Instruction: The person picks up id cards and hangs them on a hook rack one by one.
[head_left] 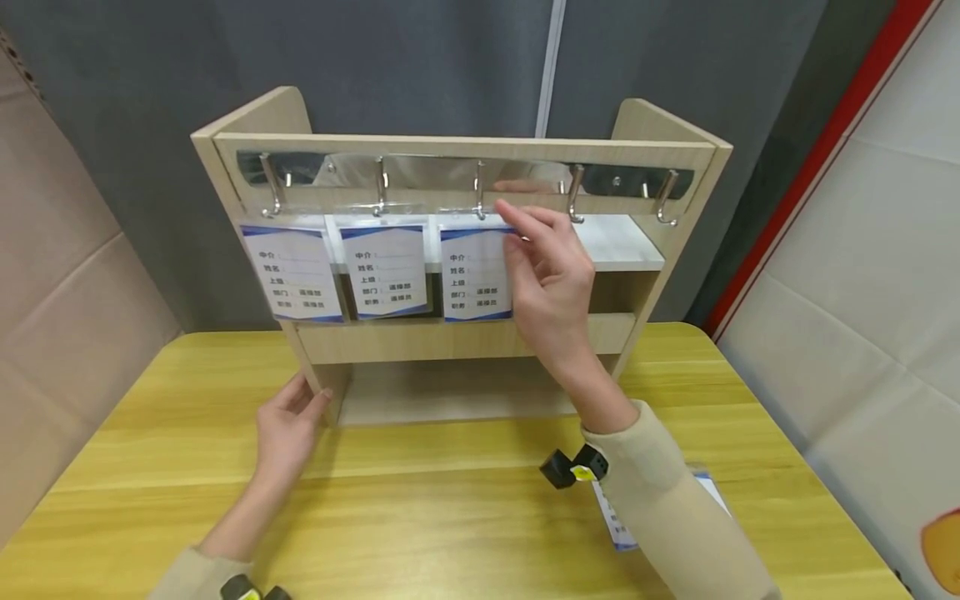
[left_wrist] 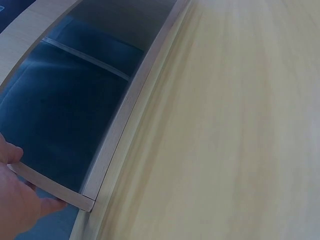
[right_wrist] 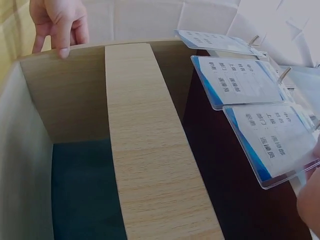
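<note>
Three clear-sleeved name badges hang in a row from metal hooks on a light wooden shelf unit [head_left: 465, 340]: a left badge [head_left: 294, 273], a middle badge [head_left: 386, 271] and a right badge [head_left: 474, 275]. My right hand [head_left: 551, 287] pinches the right edge of the right badge [right_wrist: 270, 137], close under its hook [head_left: 480, 190]; in the right wrist view only part of that hand shows. My left hand [head_left: 288, 421] grips the lower front edge of the unit's left side panel [left_wrist: 50, 186], thumb on one face and fingers on the other.
Two further hooks, a fourth [head_left: 576, 193] and a fifth [head_left: 666, 197], carry no badge. Another badge [head_left: 617, 521] lies on the yellow wooden table [head_left: 420, 517], partly hidden beneath my right forearm. A grey partition [head_left: 427, 67] stands behind the unit, with a white wall [head_left: 862, 275] at right.
</note>
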